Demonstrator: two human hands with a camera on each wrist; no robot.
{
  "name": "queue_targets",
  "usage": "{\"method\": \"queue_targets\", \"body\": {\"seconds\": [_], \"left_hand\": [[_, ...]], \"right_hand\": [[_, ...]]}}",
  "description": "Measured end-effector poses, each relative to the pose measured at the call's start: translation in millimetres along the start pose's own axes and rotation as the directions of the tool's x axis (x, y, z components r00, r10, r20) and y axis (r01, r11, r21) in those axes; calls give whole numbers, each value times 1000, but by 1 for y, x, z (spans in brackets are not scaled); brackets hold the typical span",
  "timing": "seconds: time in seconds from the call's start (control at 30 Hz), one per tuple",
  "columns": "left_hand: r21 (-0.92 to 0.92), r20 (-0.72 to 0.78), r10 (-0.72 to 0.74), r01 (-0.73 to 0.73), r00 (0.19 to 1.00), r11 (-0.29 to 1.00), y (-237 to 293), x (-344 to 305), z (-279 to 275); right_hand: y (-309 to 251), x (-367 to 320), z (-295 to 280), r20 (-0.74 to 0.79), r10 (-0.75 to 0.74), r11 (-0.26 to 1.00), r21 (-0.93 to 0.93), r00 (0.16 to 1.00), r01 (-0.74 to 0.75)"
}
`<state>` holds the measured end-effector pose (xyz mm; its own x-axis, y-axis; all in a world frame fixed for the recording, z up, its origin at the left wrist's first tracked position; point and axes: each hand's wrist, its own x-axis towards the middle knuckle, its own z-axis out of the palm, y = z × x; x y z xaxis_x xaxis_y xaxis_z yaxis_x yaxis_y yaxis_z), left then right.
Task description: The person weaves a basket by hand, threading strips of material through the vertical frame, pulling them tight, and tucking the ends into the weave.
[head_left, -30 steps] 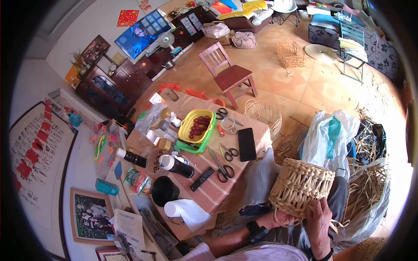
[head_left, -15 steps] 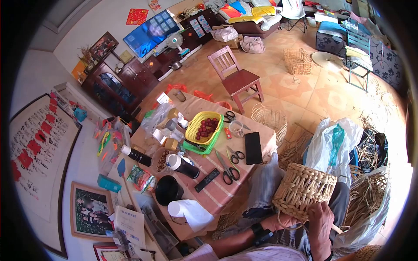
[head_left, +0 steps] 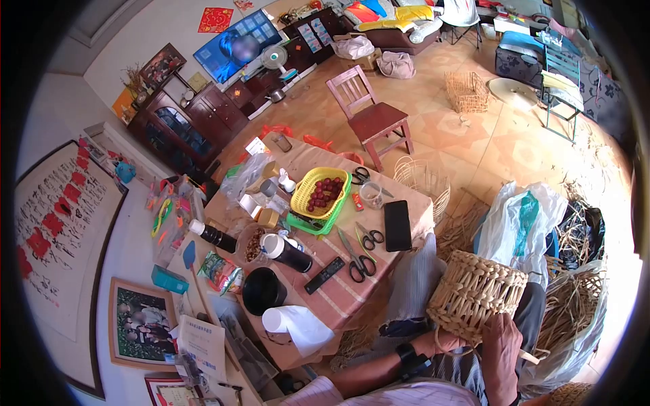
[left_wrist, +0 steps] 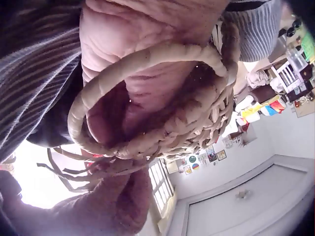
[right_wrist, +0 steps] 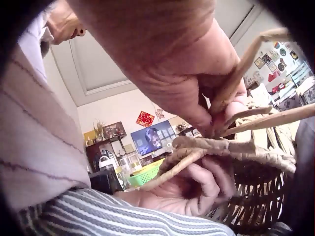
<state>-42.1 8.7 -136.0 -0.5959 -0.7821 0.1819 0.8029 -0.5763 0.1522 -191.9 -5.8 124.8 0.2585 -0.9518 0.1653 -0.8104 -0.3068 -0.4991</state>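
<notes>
A woven straw basket [head_left: 477, 291] lies tilted over the person's lap in the head view. Its round handle loop [left_wrist: 88, 98] curves across the left wrist view. My left hand [head_left: 437, 343] holds the basket at its rim, fingers curled in by the opening and partly hidden by the weave. At the near rim, my right hand [head_left: 501, 348] pinches a straw strand [right_wrist: 247, 61] between thumb and fingers, with loose strand ends sticking out beside it. The right wrist view shows the left fingers [right_wrist: 204, 184] just under the rim, below the right hand.
Left of the lap, a table [head_left: 332, 298] carries scissors [head_left: 362, 268], a phone [head_left: 397, 225], a remote [head_left: 323, 275], a yellow basket of red fruit [head_left: 305, 196] and a black flask [head_left: 288, 254]. Plastic bags with straw [head_left: 569, 304] stand at the right. A wooden chair [head_left: 379, 123] stands beyond.
The head view has shifted a little, so the scene sits lower and farther right. My right hand's fingers have drawn in tighter at the rim; the left hand keeps its hold.
</notes>
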Motion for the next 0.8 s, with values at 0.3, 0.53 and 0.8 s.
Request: {"method": "queue_targets", "body": {"seconds": [0.3, 0.53, 0.8], "left_hand": [[3, 39, -17, 17, 999, 1000, 0, 15, 19], [-53, -45, -58, 55, 997, 997, 7, 15, 42], [-160, -68, -54, 43, 996, 986, 6, 7, 36]], "right_hand": [[1, 1, -3, -47, -43, 999, 2, 998, 43], [2, -2, -23, -31, -36, 999, -20, 999, 36], [12, -1, 7, -64, -107, 994, 25, 992, 109]]}}
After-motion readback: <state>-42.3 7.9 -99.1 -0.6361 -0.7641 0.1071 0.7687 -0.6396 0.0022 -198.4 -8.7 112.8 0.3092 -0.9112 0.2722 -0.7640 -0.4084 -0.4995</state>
